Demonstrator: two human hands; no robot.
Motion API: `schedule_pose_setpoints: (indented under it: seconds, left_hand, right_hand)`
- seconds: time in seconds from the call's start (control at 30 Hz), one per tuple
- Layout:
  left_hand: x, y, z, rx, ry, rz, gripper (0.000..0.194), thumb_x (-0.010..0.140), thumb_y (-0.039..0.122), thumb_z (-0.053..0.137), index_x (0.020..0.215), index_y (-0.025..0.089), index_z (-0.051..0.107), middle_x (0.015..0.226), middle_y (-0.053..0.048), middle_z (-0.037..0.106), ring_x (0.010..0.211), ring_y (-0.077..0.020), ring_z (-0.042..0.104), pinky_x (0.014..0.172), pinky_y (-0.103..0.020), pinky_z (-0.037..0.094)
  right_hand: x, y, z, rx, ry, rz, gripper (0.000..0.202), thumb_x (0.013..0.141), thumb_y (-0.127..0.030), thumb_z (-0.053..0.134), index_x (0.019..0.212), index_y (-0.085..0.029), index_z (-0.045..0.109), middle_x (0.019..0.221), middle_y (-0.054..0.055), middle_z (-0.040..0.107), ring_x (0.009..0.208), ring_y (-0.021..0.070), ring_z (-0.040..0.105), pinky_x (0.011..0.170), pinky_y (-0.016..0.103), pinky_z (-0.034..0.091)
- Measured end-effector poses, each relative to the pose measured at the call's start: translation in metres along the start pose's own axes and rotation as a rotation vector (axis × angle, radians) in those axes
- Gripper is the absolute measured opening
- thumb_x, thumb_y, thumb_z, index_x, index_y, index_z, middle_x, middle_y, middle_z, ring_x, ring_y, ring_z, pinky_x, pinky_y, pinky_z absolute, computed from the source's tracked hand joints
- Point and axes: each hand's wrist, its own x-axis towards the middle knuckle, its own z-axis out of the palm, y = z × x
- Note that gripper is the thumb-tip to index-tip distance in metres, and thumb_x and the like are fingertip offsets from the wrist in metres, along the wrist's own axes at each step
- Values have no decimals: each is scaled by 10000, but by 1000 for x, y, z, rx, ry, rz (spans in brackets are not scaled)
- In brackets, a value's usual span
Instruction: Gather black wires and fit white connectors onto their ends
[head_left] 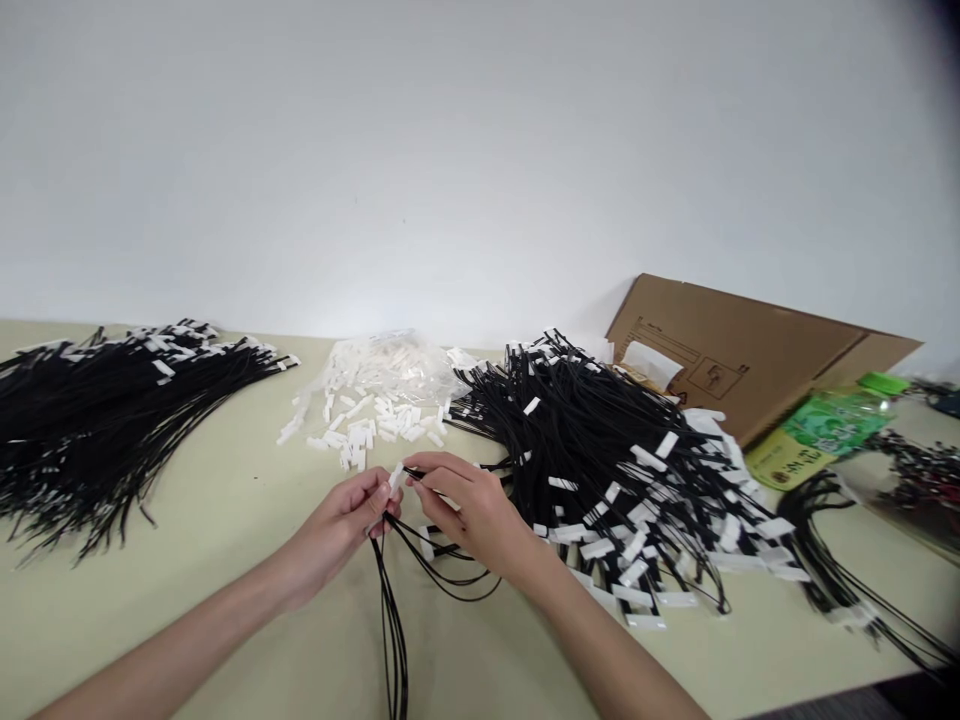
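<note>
Between thumb and fingers my left hand pinches a small white plastic connector. Several thin black wires hang below that hand toward the front of the table. Just right of it, my right hand is closed, its fingertips on a black wire at the connector's edge. More black wires loop down under my right hand. How far the wire goes into the connector is too small to tell. Behind my hands lie loose white connectors, spilling from a clear plastic bag.
A big pile of black wires with white connectors lies right of my hands. Another black wire bundle covers the table's left. A cardboard sheet leans on the wall, with a green-labelled bottle and more cables by it.
</note>
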Motion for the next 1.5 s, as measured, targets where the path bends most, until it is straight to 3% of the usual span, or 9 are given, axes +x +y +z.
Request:
schedule_pose_setpoints:
  seconds: [0.57,1.0,1.23,1.4,1.5]
  left_hand:
    - [-2,3,1,84,15,6,337,786,464,466,772,129,425,734,-25,424,657,-89,366,592,-202,312]
    - [-1,-2,-2,135,9,14,344,797,472,441,796,128,436,742,-23,432,654,-90,388,585,-203,316]
    - [1,-3,-4,129,15,11,328,796,461,445,779,134,433,744,-19,438,666,-92,387,593,-200,315]
    - [1,0,-3,139,1,5,336,787,465,453,764,131,434,731,-21,438,651,-93,386,583,-201,318]
    - [1,1,-2,156,-8,11,349,783,471,457,739,125,426,713,-19,427,644,-91,386,582,-202,319]
  right_hand:
    - [-1,0,2,7,34,30,74,831,-114,410,809,-127,479,1022,84,530,827,77,524,689,182,425]
    - [-3,6,9,-74,57,14,63,817,-111,419,771,-132,457,993,79,542,849,92,539,721,195,434]
    - [-5,7,10,-97,-19,66,65,828,-134,394,778,-143,435,1122,78,507,923,101,540,755,201,432]
    - [-3,3,8,-30,-84,105,81,837,-144,359,774,-146,410,1143,94,494,1012,119,508,664,191,412]
    - [-3,2,7,-9,-89,136,76,833,-139,362,786,-146,421,1114,79,509,924,103,535,603,180,388]
